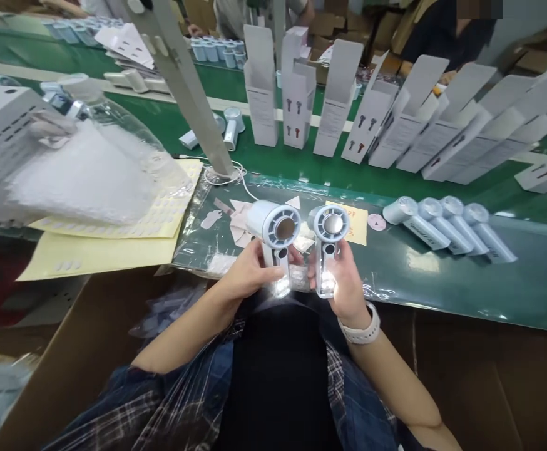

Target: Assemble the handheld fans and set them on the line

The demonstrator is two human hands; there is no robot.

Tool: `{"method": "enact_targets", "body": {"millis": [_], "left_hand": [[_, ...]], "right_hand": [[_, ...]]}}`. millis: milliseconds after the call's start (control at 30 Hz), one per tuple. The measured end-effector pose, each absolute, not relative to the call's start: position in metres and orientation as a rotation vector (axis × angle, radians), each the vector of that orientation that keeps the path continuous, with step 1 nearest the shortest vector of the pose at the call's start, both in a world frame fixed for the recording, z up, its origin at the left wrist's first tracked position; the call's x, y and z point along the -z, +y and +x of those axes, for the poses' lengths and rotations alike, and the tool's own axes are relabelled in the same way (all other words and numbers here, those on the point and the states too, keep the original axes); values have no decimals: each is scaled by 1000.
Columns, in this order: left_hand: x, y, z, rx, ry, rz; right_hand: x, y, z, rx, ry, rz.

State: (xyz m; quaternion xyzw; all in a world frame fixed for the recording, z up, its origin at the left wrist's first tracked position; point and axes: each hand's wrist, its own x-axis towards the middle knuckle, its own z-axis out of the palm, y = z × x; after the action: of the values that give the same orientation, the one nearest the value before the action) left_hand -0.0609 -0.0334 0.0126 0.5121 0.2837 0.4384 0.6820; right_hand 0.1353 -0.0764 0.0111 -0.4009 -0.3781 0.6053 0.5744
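Two light-blue handheld fans are held up side by side above the near edge of the bench. My left hand (250,270) is closed round the handle of the left fan (280,225), thumb across its front. Around the handle of the right fan (330,223) my right hand (347,282) is wrapped, with a pale watch on that wrist. Both fan heads face me, and bright light glares off the lower handles. Beyond the hands lie a yellow note (358,225), a round pink sticker (376,222) and paper scraps. Part of the fingers is hidden behind the handles.
Several light-blue fans (435,228) lie in a row at right. Open white boxes (334,100) stand along the green bench behind. A slanted metal post (193,94) rises left of centre. Clear plastic bags (90,169) lie on yellow sticker sheets (99,255). Other people sit across.
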Motion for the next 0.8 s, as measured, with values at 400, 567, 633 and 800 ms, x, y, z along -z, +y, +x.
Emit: {"method": "enact_targets", "body": {"millis": [400,567,633,800], "left_hand": [[12,-16,-46,-827,350,629],[14,-5,-53,-884,437,550],[14,-5,-51,-879,461,517],[15,-5,-49,-843,442,503]], "right_hand": [[-48,-47,280,-467,-1508,-1942],[-50,-20,419,-172,-1471,-2156],[-38,-15,440,-190,-1586,-2166],[-11,-21,438,-59,-1771,-2149]]}}
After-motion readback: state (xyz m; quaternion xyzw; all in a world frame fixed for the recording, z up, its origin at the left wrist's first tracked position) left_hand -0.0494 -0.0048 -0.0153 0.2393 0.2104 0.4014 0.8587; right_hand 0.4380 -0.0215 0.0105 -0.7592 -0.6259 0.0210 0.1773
